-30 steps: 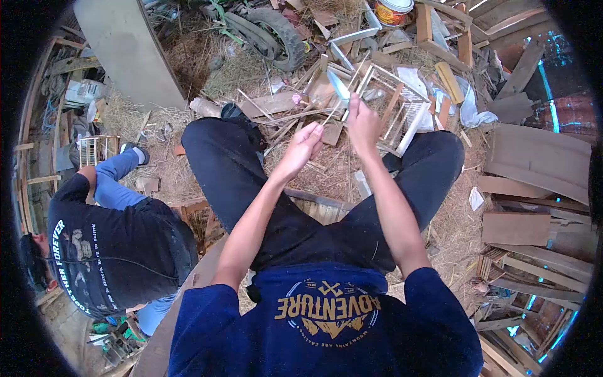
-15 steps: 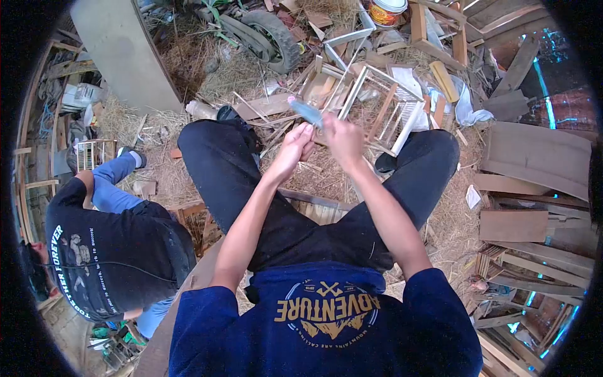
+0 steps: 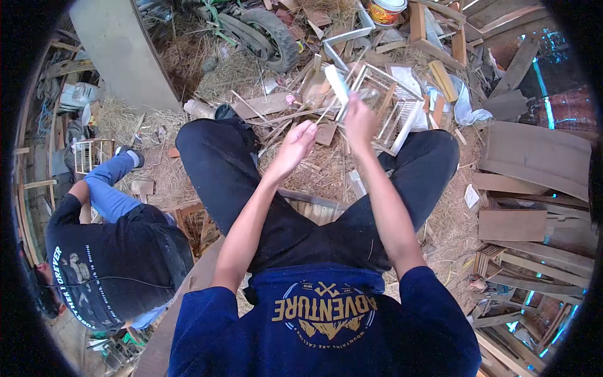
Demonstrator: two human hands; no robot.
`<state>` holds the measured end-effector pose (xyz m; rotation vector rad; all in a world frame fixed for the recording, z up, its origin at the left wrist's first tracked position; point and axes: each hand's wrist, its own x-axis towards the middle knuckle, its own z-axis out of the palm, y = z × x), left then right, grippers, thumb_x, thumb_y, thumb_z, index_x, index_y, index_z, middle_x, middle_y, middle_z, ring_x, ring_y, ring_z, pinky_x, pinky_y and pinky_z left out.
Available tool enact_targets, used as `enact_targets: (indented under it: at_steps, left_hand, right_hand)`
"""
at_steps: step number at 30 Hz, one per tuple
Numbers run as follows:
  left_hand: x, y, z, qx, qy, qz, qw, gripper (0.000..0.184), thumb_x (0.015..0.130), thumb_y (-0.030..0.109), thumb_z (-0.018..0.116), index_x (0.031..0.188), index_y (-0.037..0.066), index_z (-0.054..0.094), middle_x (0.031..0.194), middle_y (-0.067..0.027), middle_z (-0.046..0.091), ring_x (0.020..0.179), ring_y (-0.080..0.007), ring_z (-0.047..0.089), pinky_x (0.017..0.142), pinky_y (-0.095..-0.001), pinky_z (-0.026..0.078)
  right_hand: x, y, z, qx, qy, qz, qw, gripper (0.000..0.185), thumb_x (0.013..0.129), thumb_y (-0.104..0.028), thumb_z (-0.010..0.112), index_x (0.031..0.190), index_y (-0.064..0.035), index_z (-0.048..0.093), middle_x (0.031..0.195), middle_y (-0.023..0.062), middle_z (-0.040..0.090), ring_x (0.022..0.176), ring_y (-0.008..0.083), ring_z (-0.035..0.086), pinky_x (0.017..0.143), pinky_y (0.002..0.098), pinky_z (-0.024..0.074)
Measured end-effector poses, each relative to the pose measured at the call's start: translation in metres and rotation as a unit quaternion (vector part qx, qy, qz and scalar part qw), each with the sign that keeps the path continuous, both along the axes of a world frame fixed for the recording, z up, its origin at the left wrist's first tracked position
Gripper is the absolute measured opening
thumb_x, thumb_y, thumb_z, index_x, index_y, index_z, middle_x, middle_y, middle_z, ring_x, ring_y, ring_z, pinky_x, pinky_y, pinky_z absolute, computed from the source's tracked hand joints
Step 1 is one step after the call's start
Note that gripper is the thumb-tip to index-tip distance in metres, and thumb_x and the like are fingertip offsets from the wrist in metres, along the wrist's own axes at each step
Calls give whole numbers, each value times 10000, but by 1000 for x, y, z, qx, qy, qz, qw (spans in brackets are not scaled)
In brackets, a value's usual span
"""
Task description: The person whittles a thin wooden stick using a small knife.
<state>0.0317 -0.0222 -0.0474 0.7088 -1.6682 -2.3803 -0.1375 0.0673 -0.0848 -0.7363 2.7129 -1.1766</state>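
Note:
My right hand (image 3: 360, 120) is closed round the handle of a knife (image 3: 337, 83), its broad, bright blade pointing up and away from me. Pinched in my left hand (image 3: 298, 146), just left of the knife, is a thin wooden stick (image 3: 325, 114) that slants up toward the blade. Whether blade and stick touch is too blurred to tell. Beyond my right hand, a pale wooden frame with slats (image 3: 402, 112) rests on the ground near my knee.
A co-worker in a black shirt (image 3: 119, 257) sits at the left, near a small slatted cage (image 3: 94, 155). Wood scraps, a wheel (image 3: 271, 39) and a paint bucket (image 3: 385, 10) lie ahead. Boards (image 3: 537, 160) are stacked at the right. A large panel (image 3: 122, 50) leans at the upper left.
The knife first swung left over my left hand, then came back up and to the right. My left hand stays on the stick. The co-worker's arm shifted slightly.

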Motion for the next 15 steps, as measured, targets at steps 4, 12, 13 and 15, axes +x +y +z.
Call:
enact_targets:
  at_steps: [4,12,13,15]
  left_hand:
    - [9,1,-11,-114,0,-24,993,324,1087,320,427,835,117,453,714,91,339,622,-31,305,544,-218,282]
    - [1,-7,-9,-186,-13,75,980,355,1074,327,453,913,24,542,762,17,465,722,-101,421,661,-284,393]
    - [0,-8,-5,-165,-21,91,982,355,1073,328,457,926,18,549,766,13,474,727,-105,426,668,-288,398]
    - [0,-12,-17,-178,-6,107,978,342,1069,323,464,953,20,573,746,30,453,704,-83,413,636,-269,375]
  right_hand:
    - [-34,15,-3,-45,-87,-89,991,644,1066,-504,326,793,-4,623,563,108,515,538,310,526,568,455,416]
    - [-12,19,37,48,-84,32,995,500,1024,-479,463,984,-19,656,738,196,645,741,376,647,702,478,465]
    - [-9,20,41,74,-105,50,990,489,1011,-482,493,1003,-22,658,751,195,654,761,380,656,713,479,472]
    - [-11,30,14,154,-56,172,971,476,939,-495,604,1072,-41,658,858,202,699,873,367,691,781,480,511]
